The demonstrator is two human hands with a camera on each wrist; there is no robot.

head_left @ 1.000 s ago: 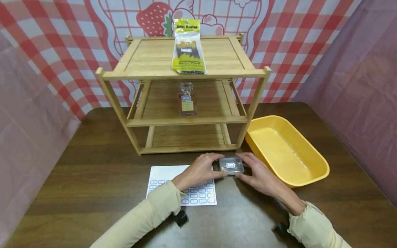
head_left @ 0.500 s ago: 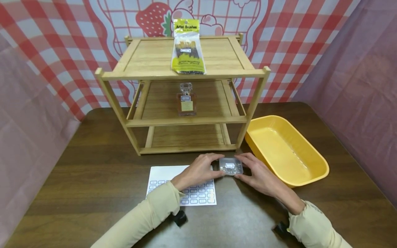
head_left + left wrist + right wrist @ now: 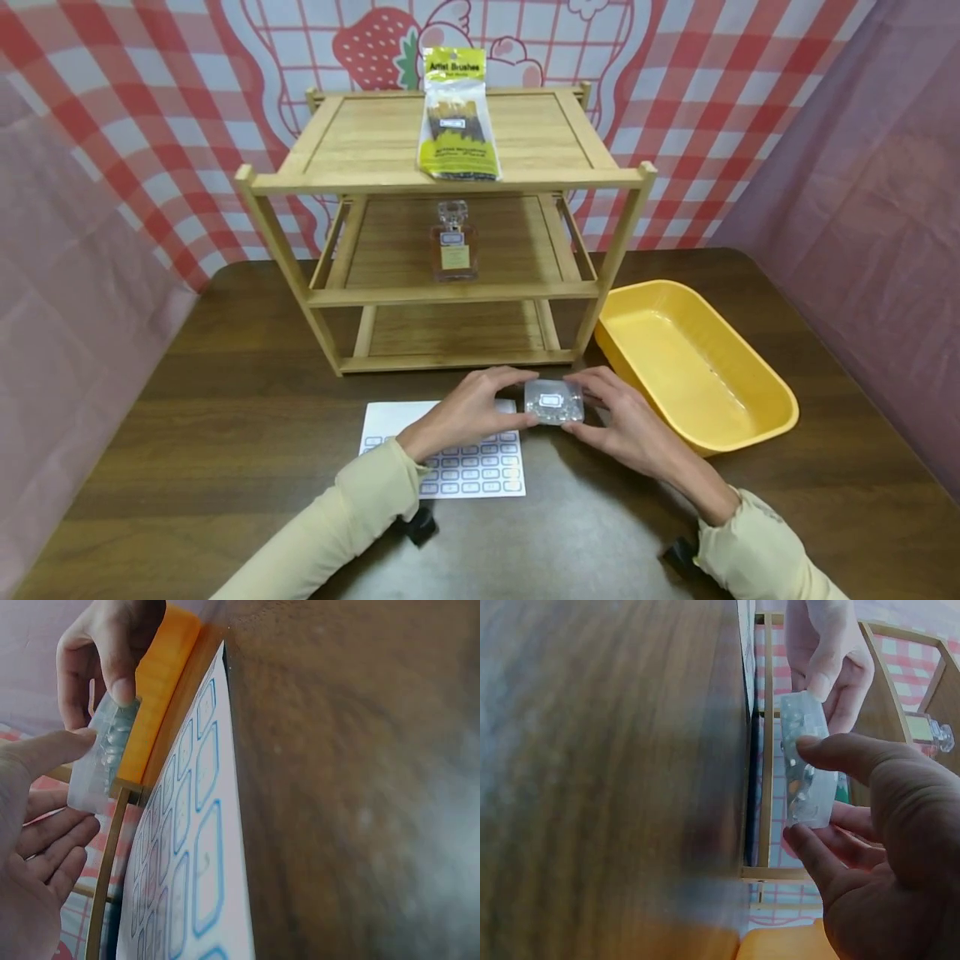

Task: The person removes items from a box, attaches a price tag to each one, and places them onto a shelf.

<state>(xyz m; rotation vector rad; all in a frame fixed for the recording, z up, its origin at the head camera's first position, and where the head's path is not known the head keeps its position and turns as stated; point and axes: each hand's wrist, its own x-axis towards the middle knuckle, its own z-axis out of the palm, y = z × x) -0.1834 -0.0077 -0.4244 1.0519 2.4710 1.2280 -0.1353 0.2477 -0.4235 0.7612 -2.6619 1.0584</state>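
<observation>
A small clear plastic box (image 3: 553, 402) with a white label on its lid is held between both hands. Small shiny pieces show through its side (image 3: 799, 780) in the right wrist view. My left hand (image 3: 467, 410) pinches the box's left end, thumb on the near side and fingers on the far side. At the opposite end, my right hand (image 3: 628, 421) grips it the same way. Both wrist views show the box raised off the tabletop. Beneath the left forearm lies a white sheet of blue-bordered labels (image 3: 480, 475), partly covered by that hand and sleeve.
A three-tier wooden shelf (image 3: 450, 292) stands behind the hands. A pack of artist brushes (image 3: 457, 146) lies on its top tier, a perfume bottle (image 3: 453, 250) stands on the middle one. To the right, a yellow plastic bin (image 3: 690, 367) sits beside the shelf.
The box has shifted slightly left in both hands, and its near side now shows brighter. My left hand and forearm have moved a little left. The right hand has barely moved.
</observation>
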